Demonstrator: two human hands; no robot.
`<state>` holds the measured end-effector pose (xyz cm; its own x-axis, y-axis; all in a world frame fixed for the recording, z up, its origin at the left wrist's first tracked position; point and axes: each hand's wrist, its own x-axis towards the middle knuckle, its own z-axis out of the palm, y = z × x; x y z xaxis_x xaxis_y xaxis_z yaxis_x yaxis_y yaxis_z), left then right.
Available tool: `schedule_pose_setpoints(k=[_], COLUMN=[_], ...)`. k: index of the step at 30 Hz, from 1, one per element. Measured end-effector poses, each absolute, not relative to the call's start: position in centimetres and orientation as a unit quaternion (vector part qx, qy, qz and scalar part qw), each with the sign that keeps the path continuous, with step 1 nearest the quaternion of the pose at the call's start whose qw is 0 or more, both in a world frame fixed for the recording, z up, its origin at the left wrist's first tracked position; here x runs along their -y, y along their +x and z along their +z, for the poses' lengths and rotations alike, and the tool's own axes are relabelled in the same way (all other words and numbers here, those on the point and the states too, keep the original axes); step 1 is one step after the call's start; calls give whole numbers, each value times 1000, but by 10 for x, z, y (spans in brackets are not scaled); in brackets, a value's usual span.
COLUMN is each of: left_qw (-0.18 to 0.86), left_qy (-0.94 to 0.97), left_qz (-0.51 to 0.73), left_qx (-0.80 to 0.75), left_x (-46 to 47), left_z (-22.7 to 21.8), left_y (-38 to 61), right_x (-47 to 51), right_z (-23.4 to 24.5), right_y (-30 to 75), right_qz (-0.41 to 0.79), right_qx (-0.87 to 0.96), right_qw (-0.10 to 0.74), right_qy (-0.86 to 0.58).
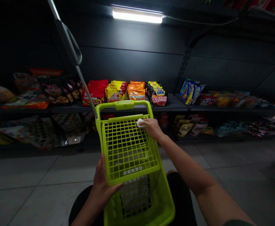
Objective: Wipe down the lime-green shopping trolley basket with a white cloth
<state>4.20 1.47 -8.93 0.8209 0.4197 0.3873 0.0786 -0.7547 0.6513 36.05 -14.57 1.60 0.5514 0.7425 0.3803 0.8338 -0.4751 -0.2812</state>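
Note:
A lime-green shopping basket (169, 204) is tilted between my knees, with a grid panel (128, 118) across its upper part. A long pull handle (69, 40) rises from its upper left corner. My left hand (101, 185) grips the basket's left side, thumb over the rim and fingers on the outside. My right hand (153, 128) is at the panel's upper right corner, closed on a crumpled white wipe (140, 123). The wipe is pressed against or just over the green bars; the exact contact is hard to see.
Ahead, a dark shelf (175, 103) bears red, yellow, orange and black snack packets (137, 91). Blue and yellow bags (192, 91) stand further right. More packets (185, 128) lie on the lower shelf. Grey floor tiles (22, 182) run beneath. A lit tube lamp (137, 15) hangs above.

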Motion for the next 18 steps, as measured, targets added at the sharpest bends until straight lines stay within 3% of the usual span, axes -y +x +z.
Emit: schedule_pose_setpoints(k=[6, 11, 14, 18], left_qw=[302, 305, 301, 298], left_qy=[904, 908, 912, 910], left_qz=[273, 256, 250, 260], left_qx=[-131, -128, -119, -126], left_x=[-18, -16, -14, -12], left_z=[-92, -87, -85, -90], left_y=[40, 35, 33, 32], right_x=[213, 246, 224, 177], right_z=[-17, 0, 14, 25], right_y=[249, 231, 285, 358], right_qz=[52, 190, 144, -30], right_qx=[595, 682, 679, 551], right_qw=[312, 295, 251, 201], right_qy=[-739, -642, -674, -810])
